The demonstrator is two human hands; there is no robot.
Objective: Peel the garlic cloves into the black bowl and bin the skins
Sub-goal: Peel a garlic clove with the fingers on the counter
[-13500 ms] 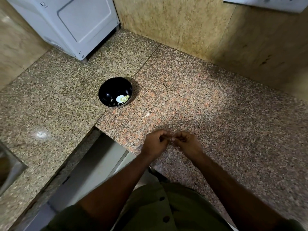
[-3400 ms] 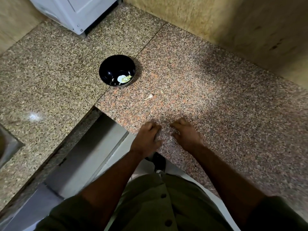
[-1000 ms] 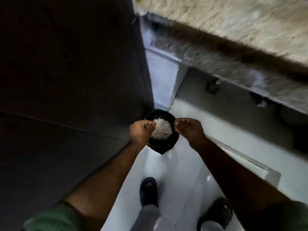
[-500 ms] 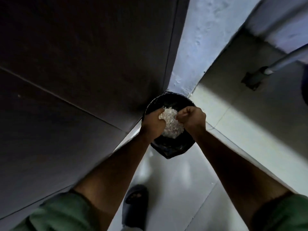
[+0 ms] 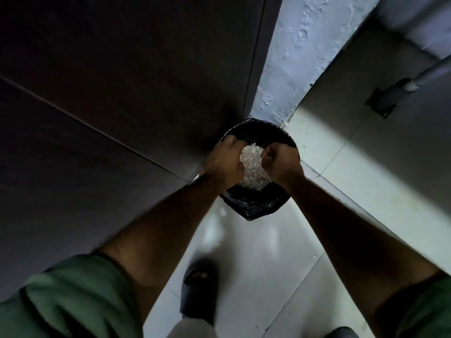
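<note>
Step in hand: we are at the bin (image 5: 253,206), both fists held over its mouth, binning the skins.
Left hand (image 5: 225,162): our fingers are curled tight into the palm; whether they still clamp any skins we cannot tell, since the fist hides its inside.
Right hand (image 5: 280,162): curled the same way, thumb against the fingers; what it holds, if anything, we cannot tell.
Skins (image 5: 253,164): a pale heap of papery scraps lies in the bin, showing between our two hands.
Bin: small and round, lined with a black plastic bag, standing on the floor in the corner.
Black bowl and cloves: not in view here, so we cannot say how many cloves are peeled.
Progress, as we judge it: the binning is under way and the heap suggests much peeling is done; whatever our fists still hold is left to drop.
Floor (image 5: 256,259): pale glossy tiles, with a few light specks near the bin.
Room: a dark panel (image 5: 109,81) fills the left side, a rough whitish wall (image 5: 292,57) rises behind the bin, and a pipe (image 5: 415,81) with a bracket runs at the right.
Ourselves: green sleeves, a dark slipper (image 5: 199,291) below.
</note>
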